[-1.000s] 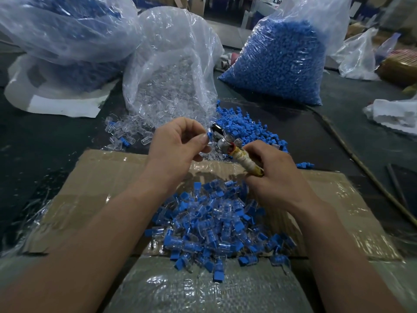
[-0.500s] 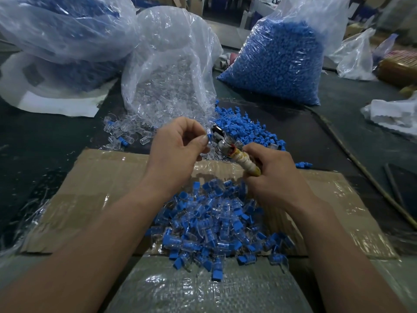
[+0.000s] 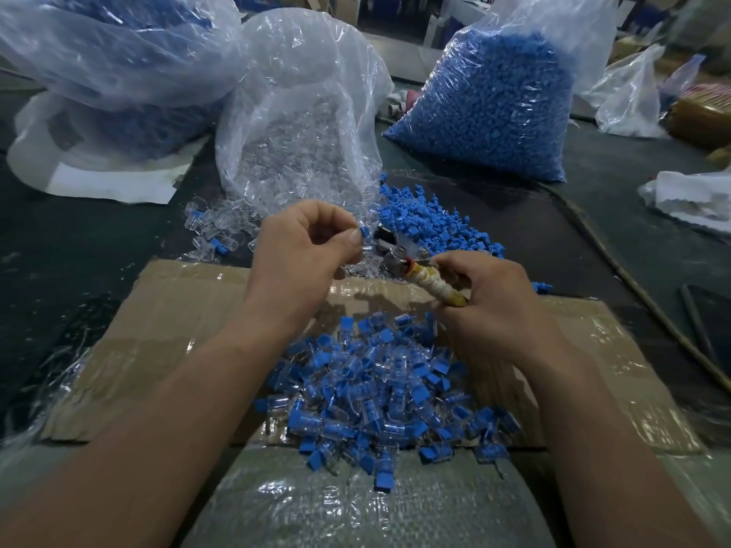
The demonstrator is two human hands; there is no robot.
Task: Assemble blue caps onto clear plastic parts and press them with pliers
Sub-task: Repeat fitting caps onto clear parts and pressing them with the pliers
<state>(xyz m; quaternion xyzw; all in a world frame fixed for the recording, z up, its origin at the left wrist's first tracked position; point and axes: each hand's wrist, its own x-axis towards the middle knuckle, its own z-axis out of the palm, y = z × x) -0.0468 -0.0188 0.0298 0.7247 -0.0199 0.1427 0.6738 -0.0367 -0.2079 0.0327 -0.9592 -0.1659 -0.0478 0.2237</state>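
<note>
While the left hand (image 3: 304,251) pinches the capped part (image 3: 364,233) in its fingers (image 3: 351,242), the right hand (image 3: 494,306) grips the pliers (image 3: 397,263) just beside it, their nose aimed up-left toward the part.

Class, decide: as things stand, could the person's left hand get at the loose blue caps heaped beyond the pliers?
Probably yes. The loose blue caps lie uncovered just past the left hand, with only the pliers head nearby. But its grip pinches a capped part, which it must first drop.

Blue caps (image 3: 435,223), clear parts (image 3: 221,227), brown cardboard (image 3: 190,310)
</note>
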